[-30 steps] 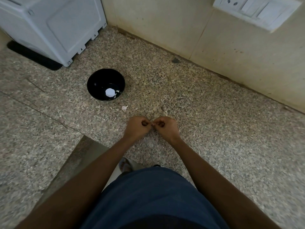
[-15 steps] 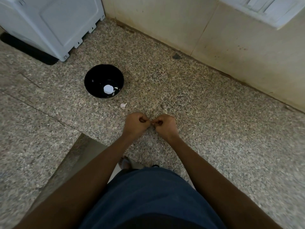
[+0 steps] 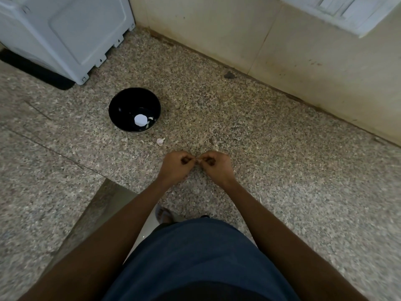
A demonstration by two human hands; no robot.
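My left hand and my right hand are held together above the speckled granite counter, fingers curled, pinching a tiny pale item between their fingertips; it is too small to identify. A black bowl stands to the upper left of my hands, with a white round spot and some pale bits at its bottom. A single garlic clove lies on the counter between the bowl and my left hand.
A white appliance on a black base stands at the far left. A beige tiled wall runs behind, with a white switch plate at the upper right. The counter's cut-out edge drops to the floor at the lower left.
Both hands have stayed together, pinching the small item. The view has shifted slightly; the bowl and clove have not moved on the counter.
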